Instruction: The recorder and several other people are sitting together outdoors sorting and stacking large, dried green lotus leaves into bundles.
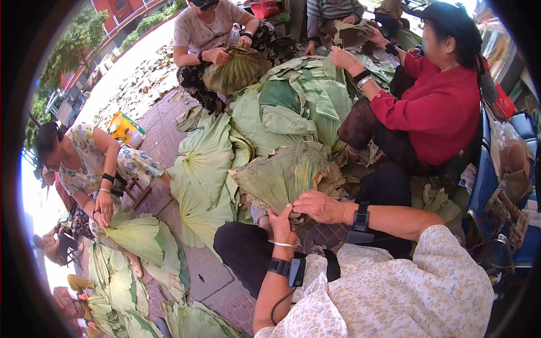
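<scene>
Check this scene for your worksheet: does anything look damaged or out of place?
Yes. The large leaf at the person's left hand and right hand looks damaged: its edge is brown and ragged, unlike the broad green leaves to its left.

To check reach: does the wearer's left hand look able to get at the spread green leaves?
Probably yes: the spread green leaves lie near, past the left knee, but the left hand should first release the dry leaves.
</scene>
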Available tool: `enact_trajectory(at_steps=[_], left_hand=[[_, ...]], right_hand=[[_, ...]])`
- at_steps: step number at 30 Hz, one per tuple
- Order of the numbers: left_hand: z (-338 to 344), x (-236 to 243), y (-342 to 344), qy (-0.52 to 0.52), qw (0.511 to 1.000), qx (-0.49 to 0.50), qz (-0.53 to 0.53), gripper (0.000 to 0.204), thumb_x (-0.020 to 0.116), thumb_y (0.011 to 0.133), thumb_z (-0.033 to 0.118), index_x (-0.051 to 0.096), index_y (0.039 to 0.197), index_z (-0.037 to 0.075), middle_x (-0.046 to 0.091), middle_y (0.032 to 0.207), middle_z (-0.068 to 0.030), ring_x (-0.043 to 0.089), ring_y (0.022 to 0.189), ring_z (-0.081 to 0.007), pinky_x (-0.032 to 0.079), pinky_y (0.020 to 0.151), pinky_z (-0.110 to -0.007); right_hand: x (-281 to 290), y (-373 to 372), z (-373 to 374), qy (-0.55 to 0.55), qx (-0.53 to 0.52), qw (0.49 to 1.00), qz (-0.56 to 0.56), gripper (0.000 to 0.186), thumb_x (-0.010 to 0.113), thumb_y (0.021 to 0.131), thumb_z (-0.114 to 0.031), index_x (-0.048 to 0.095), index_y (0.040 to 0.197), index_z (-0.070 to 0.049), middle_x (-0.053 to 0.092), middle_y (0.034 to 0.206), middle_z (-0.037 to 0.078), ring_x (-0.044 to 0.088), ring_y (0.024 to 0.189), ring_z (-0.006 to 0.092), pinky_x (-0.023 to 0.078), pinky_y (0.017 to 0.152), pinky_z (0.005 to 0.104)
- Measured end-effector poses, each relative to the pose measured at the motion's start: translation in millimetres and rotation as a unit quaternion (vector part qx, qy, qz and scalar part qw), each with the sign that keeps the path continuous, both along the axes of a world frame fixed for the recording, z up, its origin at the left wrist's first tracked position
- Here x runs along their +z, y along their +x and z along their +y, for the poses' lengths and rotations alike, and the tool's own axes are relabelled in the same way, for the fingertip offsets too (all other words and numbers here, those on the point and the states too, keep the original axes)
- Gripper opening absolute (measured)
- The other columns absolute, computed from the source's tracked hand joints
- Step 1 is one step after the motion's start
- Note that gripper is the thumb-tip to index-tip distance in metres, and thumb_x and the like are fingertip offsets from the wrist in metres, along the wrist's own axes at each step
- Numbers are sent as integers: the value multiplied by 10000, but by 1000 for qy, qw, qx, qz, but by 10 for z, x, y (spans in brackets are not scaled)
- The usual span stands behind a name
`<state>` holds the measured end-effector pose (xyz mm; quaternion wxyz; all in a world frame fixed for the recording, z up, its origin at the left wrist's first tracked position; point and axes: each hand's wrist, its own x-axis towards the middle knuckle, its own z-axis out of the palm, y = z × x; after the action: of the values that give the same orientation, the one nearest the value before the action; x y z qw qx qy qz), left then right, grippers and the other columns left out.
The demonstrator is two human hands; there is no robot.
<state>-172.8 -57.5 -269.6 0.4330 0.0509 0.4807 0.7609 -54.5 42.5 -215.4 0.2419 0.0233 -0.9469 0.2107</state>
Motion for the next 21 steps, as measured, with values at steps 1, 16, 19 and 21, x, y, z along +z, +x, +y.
enact_trajectory(at_steps=[1,16,19,21], left_hand=[[-11,-31,-17,2,1000,-2,2,469,606,737,15,433,1172,39,540,1079,-86,545,931,-225,455,813,-354],[-75,30,-84,-38,993,65,-90,620,564,695,-85,344,1258,55,487,1176,-113,506,1003,-260,423,861,-359],[-36,129,-30,-2,993,56,-108,615,557,703,-79,340,1261,59,489,1171,-119,514,999,-274,441,850,-387],[-1,183,-9,10,989,46,-139,575,541,719,-68,360,1250,61,499,1158,-115,521,998,-282,456,839,-422]], right_hand=[[-24,11,10,2,-2,1000,2,245,560,693,-36,587,935,-17,584,960,76,534,867,239,422,737,324],[-201,447,447,33,-136,988,-58,143,566,589,-77,467,692,-68,471,706,79,493,718,266,367,660,364],[-384,506,376,-58,-135,983,-112,164,576,588,-92,443,676,-54,471,686,97,499,683,293,387,616,370],[-505,500,332,-137,-124,973,-139,178,584,612,-105,444,696,-34,478,668,124,512,644,330,409,567,391]])
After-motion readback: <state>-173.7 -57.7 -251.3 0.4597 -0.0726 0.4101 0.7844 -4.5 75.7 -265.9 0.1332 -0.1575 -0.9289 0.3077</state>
